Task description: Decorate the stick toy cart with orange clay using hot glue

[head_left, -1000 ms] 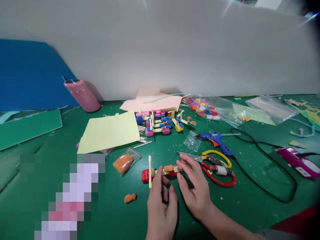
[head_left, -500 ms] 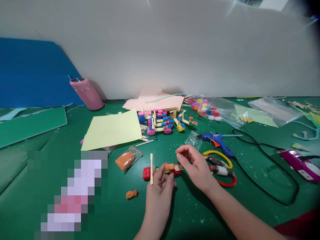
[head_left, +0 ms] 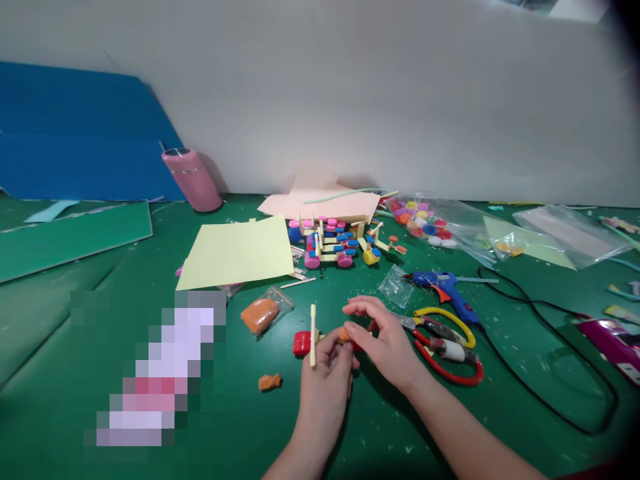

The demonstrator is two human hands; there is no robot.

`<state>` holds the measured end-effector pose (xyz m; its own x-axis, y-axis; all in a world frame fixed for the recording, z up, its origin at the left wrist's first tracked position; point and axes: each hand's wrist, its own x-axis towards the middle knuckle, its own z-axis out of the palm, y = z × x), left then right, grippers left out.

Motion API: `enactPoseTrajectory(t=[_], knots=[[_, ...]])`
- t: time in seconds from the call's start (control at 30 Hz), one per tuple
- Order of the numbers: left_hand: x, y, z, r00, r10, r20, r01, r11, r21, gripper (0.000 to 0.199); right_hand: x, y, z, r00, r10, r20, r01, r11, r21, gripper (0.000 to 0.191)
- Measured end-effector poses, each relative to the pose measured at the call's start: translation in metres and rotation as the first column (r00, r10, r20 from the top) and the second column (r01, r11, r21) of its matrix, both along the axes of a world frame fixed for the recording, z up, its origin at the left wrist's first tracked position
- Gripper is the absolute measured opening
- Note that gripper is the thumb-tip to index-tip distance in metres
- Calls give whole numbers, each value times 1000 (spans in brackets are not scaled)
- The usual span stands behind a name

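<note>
My left hand [head_left: 327, 377] is closed round a small craft model with red wheels [head_left: 302, 343] and pale sticks. One pale stick [head_left: 313, 335] stands up beside the near wheel. On the model sits a lump of orange clay [head_left: 345, 334], partly hidden by my fingers. My right hand [head_left: 387, 340] is bent over the model's right end, its thumb pressed against the clay. A loose orange clay piece [head_left: 270, 382] lies left of my hands. Behind it rests a bag of orange clay [head_left: 261, 315].
Scissors with yellow and red handles [head_left: 450, 343] lie beside my right hand. Beyond are a blue glue gun [head_left: 443, 290] with its black cord, several similar models [head_left: 330, 250], a yellow sheet [head_left: 235, 253], a bag of coloured caps [head_left: 425, 223] and a pink tumbler [head_left: 195, 180].
My right hand has moved left and onto the orange clay, covering the stick ends that showed before. The view has shifted slightly; my left hand keeps its hold on the model.
</note>
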<state>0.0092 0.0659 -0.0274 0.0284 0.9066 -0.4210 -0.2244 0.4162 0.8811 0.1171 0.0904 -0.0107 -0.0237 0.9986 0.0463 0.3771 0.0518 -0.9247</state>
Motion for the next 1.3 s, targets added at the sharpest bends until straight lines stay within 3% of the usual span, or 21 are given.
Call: enactPoseTrajectory(t=[0.47, 1.3], knots=[[-1, -1, -3, 999, 41, 8, -41, 998, 46, 25, -2, 0, -4, 1000, 14, -11, -14, 999, 34, 19], [-1, -2, -1, 998, 67, -19, -66, 997, 49, 22, 1, 0, -7, 995, 6, -102, -9, 1000, -30, 25]])
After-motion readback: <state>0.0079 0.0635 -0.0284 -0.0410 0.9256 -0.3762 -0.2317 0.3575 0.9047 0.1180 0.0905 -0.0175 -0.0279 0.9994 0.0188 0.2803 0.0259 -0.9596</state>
